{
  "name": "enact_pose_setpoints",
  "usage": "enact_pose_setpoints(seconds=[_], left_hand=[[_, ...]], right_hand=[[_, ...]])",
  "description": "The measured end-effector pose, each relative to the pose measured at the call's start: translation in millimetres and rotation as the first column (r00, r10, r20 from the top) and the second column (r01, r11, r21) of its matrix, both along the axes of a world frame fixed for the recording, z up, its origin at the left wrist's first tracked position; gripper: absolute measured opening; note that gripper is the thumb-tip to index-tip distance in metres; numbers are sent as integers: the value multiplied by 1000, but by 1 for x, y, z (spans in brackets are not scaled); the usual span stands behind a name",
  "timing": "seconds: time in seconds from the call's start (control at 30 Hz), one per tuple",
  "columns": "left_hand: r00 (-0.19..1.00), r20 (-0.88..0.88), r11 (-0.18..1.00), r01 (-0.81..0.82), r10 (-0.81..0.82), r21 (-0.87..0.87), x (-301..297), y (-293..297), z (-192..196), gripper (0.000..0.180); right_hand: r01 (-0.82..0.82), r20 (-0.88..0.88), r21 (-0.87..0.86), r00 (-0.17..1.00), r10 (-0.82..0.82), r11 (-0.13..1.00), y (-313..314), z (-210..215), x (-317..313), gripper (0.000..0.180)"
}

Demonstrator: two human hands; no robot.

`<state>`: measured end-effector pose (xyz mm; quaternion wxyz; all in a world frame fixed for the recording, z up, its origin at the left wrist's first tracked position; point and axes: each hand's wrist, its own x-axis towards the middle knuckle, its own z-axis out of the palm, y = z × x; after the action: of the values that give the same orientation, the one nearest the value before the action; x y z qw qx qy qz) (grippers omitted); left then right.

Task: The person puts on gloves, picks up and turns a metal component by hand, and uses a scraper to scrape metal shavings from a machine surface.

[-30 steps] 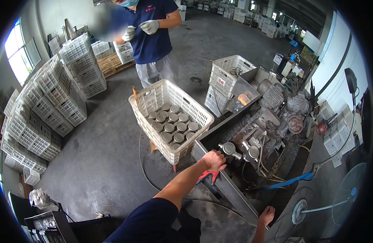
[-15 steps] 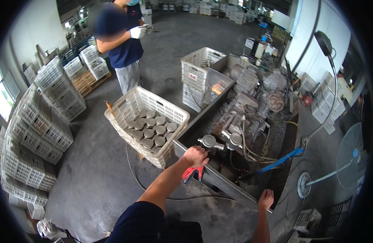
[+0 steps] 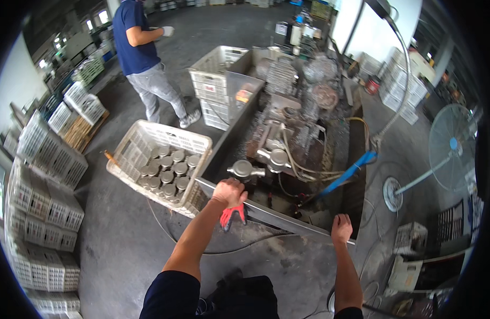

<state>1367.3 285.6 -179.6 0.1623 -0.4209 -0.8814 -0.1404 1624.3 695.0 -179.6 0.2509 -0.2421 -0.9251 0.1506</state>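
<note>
My left hand (image 3: 230, 192) is closed over the near rim of a long grey metal trough (image 3: 277, 217). Just under it hangs a red and black work glove (image 3: 233, 216) against the trough's outer side. My right hand (image 3: 341, 228) is curled over the same rim, close to its right corner. Inside the trough, near my left hand, sit two round-capped metal fittings with side pipes, one on the left (image 3: 243, 169) and one on the right (image 3: 278, 158). Behind them, a machine (image 3: 287, 114) is covered with metal chips.
A white plastic crate (image 3: 129, 183) of several round-capped metal parts stands left of the trough. Stacked crates (image 3: 43, 212) line the far left. A co-worker (image 3: 141, 58) in white gloves stands beyond. At right are a blue hose (image 3: 343, 175) and a fan (image 3: 451, 146); a cable crosses the floor.
My view has swung, so the trough and crate sit farther left. Both my hands stay on the rim. The co-worker has turned, with legs in a stride.
</note>
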Motion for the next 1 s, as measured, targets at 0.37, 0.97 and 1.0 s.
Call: enact_pose_setpoints(seconds=[0.37,0.97,1.0], left_hand=[[999,-22,999,36,-35,40,-3,3,1,22],[999,-8,998,42,-41,43,-5,3,1,20],[999,-3,998,42,-42,41,-5,3,1,20]], right_hand=[[6,13,-13,1000,-5,1000,-2,5,-2,11],[26,28,-25,999,-26,999,-3,2,-5,11],[27,32,-26,999,-26,999,-3,3,-5,11]])
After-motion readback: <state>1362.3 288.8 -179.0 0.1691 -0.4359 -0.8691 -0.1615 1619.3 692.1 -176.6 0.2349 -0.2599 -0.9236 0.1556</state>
